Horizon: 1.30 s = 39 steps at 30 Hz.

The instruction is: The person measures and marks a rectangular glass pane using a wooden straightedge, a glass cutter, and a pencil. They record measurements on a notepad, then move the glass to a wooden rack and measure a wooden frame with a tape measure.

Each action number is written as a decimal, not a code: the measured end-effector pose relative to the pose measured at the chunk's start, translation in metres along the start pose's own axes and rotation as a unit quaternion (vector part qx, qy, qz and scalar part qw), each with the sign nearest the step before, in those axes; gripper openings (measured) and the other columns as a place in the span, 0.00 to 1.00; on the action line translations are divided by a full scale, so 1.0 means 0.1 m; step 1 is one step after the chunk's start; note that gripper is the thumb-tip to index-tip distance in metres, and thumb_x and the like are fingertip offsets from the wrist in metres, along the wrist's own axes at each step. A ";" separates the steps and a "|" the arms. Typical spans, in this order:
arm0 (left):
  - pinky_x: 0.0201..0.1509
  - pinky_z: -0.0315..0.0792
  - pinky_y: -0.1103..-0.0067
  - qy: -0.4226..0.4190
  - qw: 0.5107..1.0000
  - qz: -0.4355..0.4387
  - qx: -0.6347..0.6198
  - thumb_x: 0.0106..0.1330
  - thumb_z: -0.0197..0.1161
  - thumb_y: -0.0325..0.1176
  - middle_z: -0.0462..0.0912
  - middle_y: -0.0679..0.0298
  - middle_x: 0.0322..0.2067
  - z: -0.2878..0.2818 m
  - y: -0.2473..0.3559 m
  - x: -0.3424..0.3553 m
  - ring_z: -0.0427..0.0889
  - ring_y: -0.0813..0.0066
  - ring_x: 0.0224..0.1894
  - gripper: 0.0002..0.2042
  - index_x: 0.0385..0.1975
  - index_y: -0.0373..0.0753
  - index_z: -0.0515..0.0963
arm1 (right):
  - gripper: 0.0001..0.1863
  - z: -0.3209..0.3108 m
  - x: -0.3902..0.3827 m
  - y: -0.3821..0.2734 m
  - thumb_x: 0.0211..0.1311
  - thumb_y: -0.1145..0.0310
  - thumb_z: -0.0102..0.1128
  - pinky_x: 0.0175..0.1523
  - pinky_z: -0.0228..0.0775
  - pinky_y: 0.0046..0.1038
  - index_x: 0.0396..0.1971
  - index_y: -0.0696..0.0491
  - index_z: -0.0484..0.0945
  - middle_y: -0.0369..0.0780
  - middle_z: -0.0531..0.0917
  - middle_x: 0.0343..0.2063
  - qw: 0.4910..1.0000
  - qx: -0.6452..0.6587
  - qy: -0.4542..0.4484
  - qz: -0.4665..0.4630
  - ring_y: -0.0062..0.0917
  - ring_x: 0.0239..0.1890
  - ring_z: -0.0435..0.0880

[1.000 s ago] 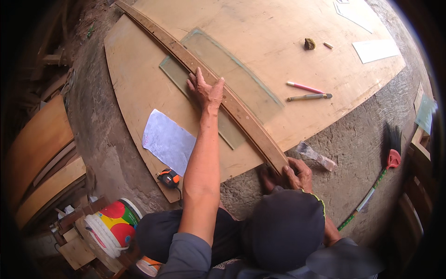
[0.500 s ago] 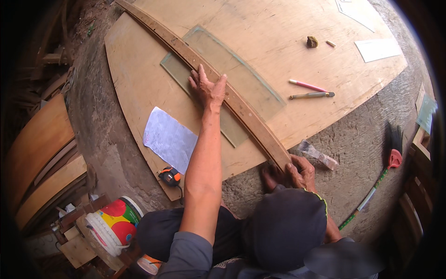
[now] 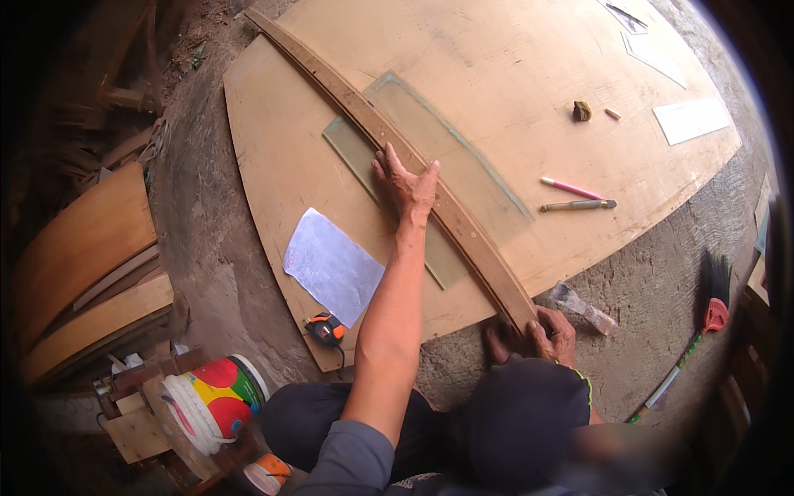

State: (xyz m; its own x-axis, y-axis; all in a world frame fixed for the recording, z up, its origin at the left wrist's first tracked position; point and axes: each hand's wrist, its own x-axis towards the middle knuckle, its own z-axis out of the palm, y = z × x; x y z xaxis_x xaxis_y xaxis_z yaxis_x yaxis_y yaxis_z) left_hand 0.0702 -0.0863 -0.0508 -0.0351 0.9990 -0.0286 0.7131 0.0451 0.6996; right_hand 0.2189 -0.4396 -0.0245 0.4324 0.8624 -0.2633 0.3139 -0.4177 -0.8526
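A long wooden batten (image 3: 364, 112) lies diagonally across a sheet of clear glass (image 3: 475, 169), which rests on a plywood board (image 3: 298, 165). My left hand (image 3: 409, 186) presses on the batten near its middle, thumb and fingers spread apart. At the batten's near end my right hand (image 3: 554, 335) grips it, fingers curled around the tip, by my bare foot. A pink pencil-like stick (image 3: 571, 188) and a glass cutter (image 3: 579, 204) lie right of the glass. Left of my forearm are a sheet of paper (image 3: 333, 264) and an orange-and-black tape measure (image 3: 325, 329).
A dark lump (image 3: 582, 111), a short stub (image 3: 612, 114) and white-looking offcuts (image 3: 691, 122) sit on the board's far right. A brush (image 3: 583, 307) and a red-headed broom (image 3: 715, 316) lie on the concrete floor. A colourful bucket (image 3: 219, 397) and curved wood pieces (image 3: 91, 248) stand left.
The whole view has shifted, so everything appears lower and further right. Both hands keep their places on the batten, which still lies across the glass.
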 end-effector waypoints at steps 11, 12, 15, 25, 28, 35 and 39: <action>0.79 0.42 0.59 0.019 0.992 0.016 -0.127 0.51 0.72 0.40 0.45 0.42 0.74 0.12 -0.15 0.06 0.42 0.46 0.77 0.49 0.73 0.41 0.50 | 0.17 -0.08 0.04 -0.05 0.60 0.63 0.63 0.44 0.73 0.37 0.45 0.57 0.82 0.47 0.82 0.33 1.000 -0.005 -0.016 0.005 0.41 0.36 0.81; 0.78 0.43 0.61 0.031 0.991 0.034 -0.125 0.50 0.72 0.38 0.48 0.42 0.73 0.12 -0.16 0.06 0.45 0.47 0.76 0.48 0.72 0.38 0.51 | 0.17 -0.09 0.03 -0.05 0.60 0.63 0.63 0.44 0.73 0.37 0.45 0.57 0.82 0.47 0.82 0.33 1.000 -0.003 -0.016 0.004 0.42 0.37 0.81; 0.78 0.46 0.62 0.035 0.994 0.031 -0.103 0.50 0.72 0.36 0.51 0.42 0.72 0.13 -0.17 0.06 0.48 0.48 0.75 0.47 0.71 0.34 0.54 | 0.17 -0.09 0.03 -0.04 0.60 0.62 0.63 0.44 0.73 0.37 0.45 0.57 0.82 0.47 0.82 0.33 1.000 0.002 -0.018 0.006 0.42 0.37 0.81; 0.79 0.43 0.59 0.019 1.000 0.010 -0.008 0.52 0.71 0.44 0.46 0.42 0.74 0.08 -0.11 0.04 0.44 0.46 0.77 0.47 0.72 0.42 0.54 | 0.17 -0.09 0.04 -0.06 0.61 0.61 0.63 0.45 0.73 0.37 0.45 0.56 0.82 0.47 0.83 0.33 0.999 0.016 -0.026 0.014 0.42 0.37 0.81; 0.79 0.41 0.58 0.020 1.000 0.013 -0.005 0.52 0.70 0.44 0.45 0.40 0.74 0.08 -0.10 0.05 0.43 0.45 0.77 0.47 0.72 0.41 0.53 | 0.18 -0.11 0.03 -0.09 0.62 0.60 0.62 0.47 0.73 0.38 0.46 0.57 0.82 0.48 0.83 0.35 0.999 0.005 -0.038 0.031 0.43 0.39 0.82; 0.79 0.38 0.58 0.014 1.000 0.015 -0.006 0.52 0.69 0.46 0.46 0.39 0.73 0.09 -0.12 0.05 0.42 0.44 0.77 0.47 0.72 0.40 0.53 | 0.20 -0.11 0.02 -0.04 0.62 0.61 0.62 0.51 0.74 0.38 0.47 0.59 0.80 0.49 0.83 0.38 0.999 0.004 -0.034 0.033 0.44 0.43 0.83; 0.79 0.40 0.59 0.006 1.000 0.009 -0.003 0.52 0.69 0.45 0.46 0.40 0.74 0.07 -0.09 0.05 0.42 0.45 0.77 0.47 0.72 0.40 0.54 | 0.19 -0.09 0.02 -0.01 0.61 0.62 0.63 0.49 0.74 0.37 0.47 0.58 0.81 0.49 0.83 0.38 0.999 0.007 -0.039 0.034 0.43 0.43 0.83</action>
State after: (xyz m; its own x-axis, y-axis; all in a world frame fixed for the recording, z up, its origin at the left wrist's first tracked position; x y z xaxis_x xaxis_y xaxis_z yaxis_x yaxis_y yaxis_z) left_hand 0.0683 -0.0819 -0.0625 -0.0309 0.9995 -0.0070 0.7092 0.0269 0.7045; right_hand 0.2275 -0.4399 -0.0197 0.3857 0.8519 -0.3542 0.2735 -0.4723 -0.8380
